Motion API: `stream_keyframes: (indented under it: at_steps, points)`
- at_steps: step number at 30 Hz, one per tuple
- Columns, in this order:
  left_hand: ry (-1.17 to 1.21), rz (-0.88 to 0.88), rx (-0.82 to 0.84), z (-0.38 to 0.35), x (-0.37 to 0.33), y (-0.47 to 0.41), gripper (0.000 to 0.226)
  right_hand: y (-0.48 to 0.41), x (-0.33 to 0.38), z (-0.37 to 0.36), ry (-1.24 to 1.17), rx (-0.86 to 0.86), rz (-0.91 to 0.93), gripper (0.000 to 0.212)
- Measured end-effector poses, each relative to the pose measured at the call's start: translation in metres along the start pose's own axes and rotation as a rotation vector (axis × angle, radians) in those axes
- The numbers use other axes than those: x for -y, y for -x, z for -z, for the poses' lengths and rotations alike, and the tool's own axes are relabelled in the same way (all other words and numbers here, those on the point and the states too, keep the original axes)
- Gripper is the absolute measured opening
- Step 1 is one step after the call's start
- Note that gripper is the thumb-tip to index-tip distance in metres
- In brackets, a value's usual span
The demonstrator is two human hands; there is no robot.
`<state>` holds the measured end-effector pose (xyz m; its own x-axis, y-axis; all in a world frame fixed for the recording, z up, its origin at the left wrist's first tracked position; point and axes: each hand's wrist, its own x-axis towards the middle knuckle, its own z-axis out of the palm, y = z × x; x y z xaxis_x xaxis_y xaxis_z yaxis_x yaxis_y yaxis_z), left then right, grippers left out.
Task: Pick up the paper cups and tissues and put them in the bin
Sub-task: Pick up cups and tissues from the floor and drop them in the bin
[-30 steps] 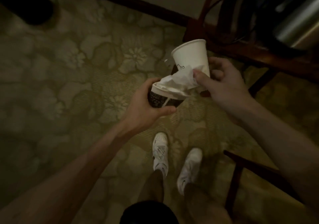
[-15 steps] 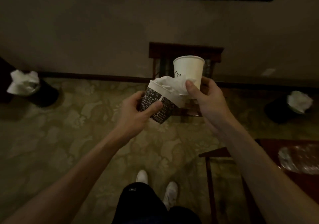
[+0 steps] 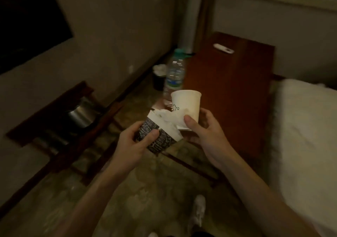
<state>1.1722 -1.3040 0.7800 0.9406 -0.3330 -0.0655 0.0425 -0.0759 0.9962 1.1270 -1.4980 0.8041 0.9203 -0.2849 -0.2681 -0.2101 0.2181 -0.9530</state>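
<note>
Grips dark cup (image 3: 164, 141) in left hand (image 3: 131, 145), fingers and thumb curled round its printed side, cup tilted with its mouth up and away. Holds white cup (image 3: 187, 101) upright in right hand (image 3: 209, 134), fingers wrapped behind it, thumb pinning tissue (image 3: 167, 118) against its lower wall. Tissue crumpled in the dark cup's mouth and reaching across to the white cup, just under a black scribble on that cup's side. Both cups in the air, close together at mid-view, above carpet (image 3: 145, 191) and the near corner of table (image 3: 233, 94); cannot tell whether the two cups touch. Just behind the white cup, bottle (image 3: 174, 72) with a green cap, base hidden. Beyond it, on the floor at the foot of the wall and left of the table, bin (image 3: 157, 82), dark, with white stuff at its top, well apart from both hands. On the table's far end, a small white device (image 3: 223, 48). To the right, bed (image 3: 306, 136) in white. To the left, wooden rack (image 3: 45, 127) with a metal pot (image 3: 80, 116) inside. At bottom, one white shoe (image 3: 197, 213) on the carpet.
</note>
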Motion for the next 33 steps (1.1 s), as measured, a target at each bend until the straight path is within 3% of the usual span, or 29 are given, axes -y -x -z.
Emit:
stream_keyframes:
  at_steps: [9, 14, 19, 23, 28, 33]
  points:
    - [-0.136, -0.074, 0.645, -0.27, -0.02, 0.023, 0.038, 0.162, -0.005, 0.25, -0.122, -0.602, 0.183, 0.078]
    - [-0.088, -0.084, 0.912, -0.466, -0.021, 0.088, 0.024, 0.272, -0.02, 0.402, -0.096, -0.936, 0.24, 0.076]
    - [-0.05, 0.009, 1.13, -0.628, -0.008, 0.172, 0.028, 0.386, -0.04, 0.516, -0.12, -1.191, 0.204, 0.087]
    - [-0.073, 0.071, 1.279, -0.725, 0.001, 0.23, 0.03, 0.449, -0.056, 0.583, -0.195, -1.361, 0.206, 0.074]
    - [-0.103, 0.116, 1.395, -0.837, 0.021, 0.267, 0.028, 0.49, -0.086, 0.665, -0.231, -1.549, 0.169, 0.069]
    - [-0.152, 0.162, 1.551, -0.962, 0.057, 0.288, 0.048, 0.512, -0.107, 0.76, -0.223, -1.669, 0.081, 0.085]
